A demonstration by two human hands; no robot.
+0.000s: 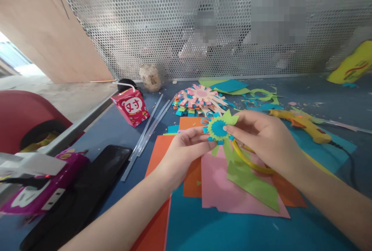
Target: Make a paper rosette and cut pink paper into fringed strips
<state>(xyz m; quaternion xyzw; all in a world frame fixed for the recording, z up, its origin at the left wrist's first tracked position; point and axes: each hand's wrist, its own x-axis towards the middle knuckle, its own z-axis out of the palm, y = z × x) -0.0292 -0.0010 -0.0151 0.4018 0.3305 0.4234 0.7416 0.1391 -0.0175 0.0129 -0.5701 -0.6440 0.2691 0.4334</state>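
A small green-and-blue paper flower (218, 127) with a fringed edge is held up between my two hands. My left hand (188, 146) pinches its lower left side, fingers closed. My right hand (258, 130) is closed on its right side, the thumb lying over the blue centre. A yellow loop (250, 161), resembling a scissors handle, shows under my right hand; the rest of it is hidden. Below lie a cut green paper piece (252, 189), a pink sheet (216, 189) and orange paper (192, 183).
Fringed paper flowers (200, 94) are piled behind my hands. A yellow glue gun (305, 125) lies at right, with a cord. At left are clear glue sticks (145, 138), a red drink box (130, 105), a black phone (107, 165) and a purple device (55, 181). Perforated metal (174, 22) stands behind.
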